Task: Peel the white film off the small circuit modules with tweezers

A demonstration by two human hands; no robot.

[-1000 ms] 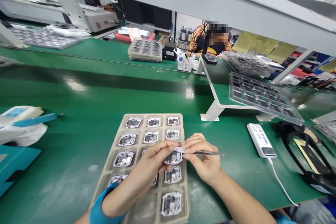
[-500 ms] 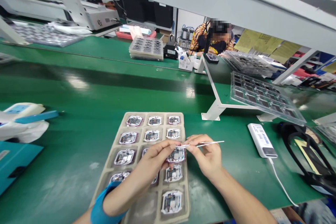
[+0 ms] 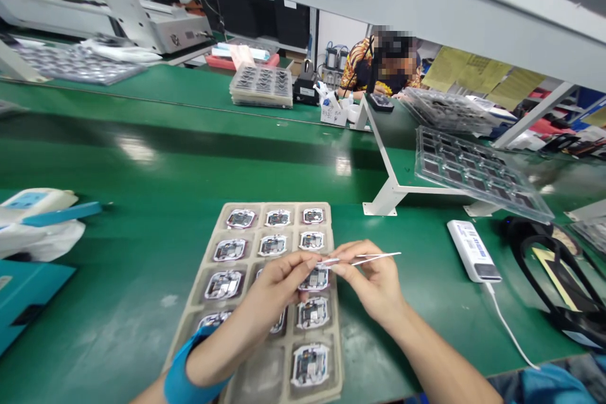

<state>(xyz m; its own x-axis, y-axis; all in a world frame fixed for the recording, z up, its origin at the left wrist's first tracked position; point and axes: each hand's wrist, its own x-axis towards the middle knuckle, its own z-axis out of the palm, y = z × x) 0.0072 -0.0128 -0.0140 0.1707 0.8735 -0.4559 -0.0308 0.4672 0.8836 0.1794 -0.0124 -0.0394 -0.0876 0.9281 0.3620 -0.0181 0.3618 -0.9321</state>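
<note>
A beige compartment tray [image 3: 204, 252] lies on the green bench in front of me, with a small circuit module in most pockets. My left hand [image 3: 279, 284] is pinched on one module [image 3: 316, 278] and holds it just above the tray's right column. My right hand [image 3: 374, 281] grips metal tweezers [image 3: 367, 258], whose tips meet the top edge of that module beside my left fingertips. A blue cuff sits on my left wrist.
A white power bank [image 3: 471, 250] with its cable lies to the right, beside a black looped strap [image 3: 558, 284]. A clear tray of parts [image 3: 478, 170] rests on a white raised stand. Left are a white device [image 3: 33, 202] and a blue box. Another person sits across the bench.
The tweezers have risen and tilted, and their tips have moved to the module's top edge. Both hands shifted slightly up with the module.
</note>
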